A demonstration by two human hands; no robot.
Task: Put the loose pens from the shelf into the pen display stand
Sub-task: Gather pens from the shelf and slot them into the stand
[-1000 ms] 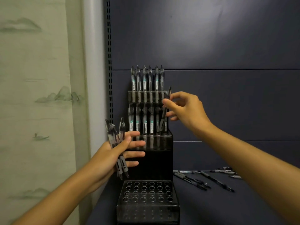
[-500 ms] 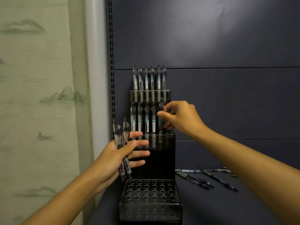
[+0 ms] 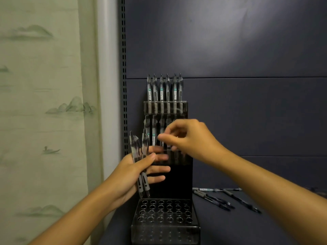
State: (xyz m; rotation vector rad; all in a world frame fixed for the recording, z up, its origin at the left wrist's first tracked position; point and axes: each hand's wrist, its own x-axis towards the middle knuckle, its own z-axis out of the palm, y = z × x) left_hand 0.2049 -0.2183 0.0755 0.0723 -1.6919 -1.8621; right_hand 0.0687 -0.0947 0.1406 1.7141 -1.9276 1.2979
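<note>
L hand (image 3: 134, 174) grips 2 pens (image 3: 141, 156); top row (image 3: 164, 89) 6.

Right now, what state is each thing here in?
Left hand: grips two pens.
Right hand: curled, blurred, contents unclear.
Stand: top row full, front holes empty.
Loose pens: lying flat on the shelf.

left hand (image 3: 136, 172) raised, thumb clamped across its palm, fingers extended; right hand (image 3: 187, 138) blurred, fingers curled, thumb and forefinger pinched.
</note>
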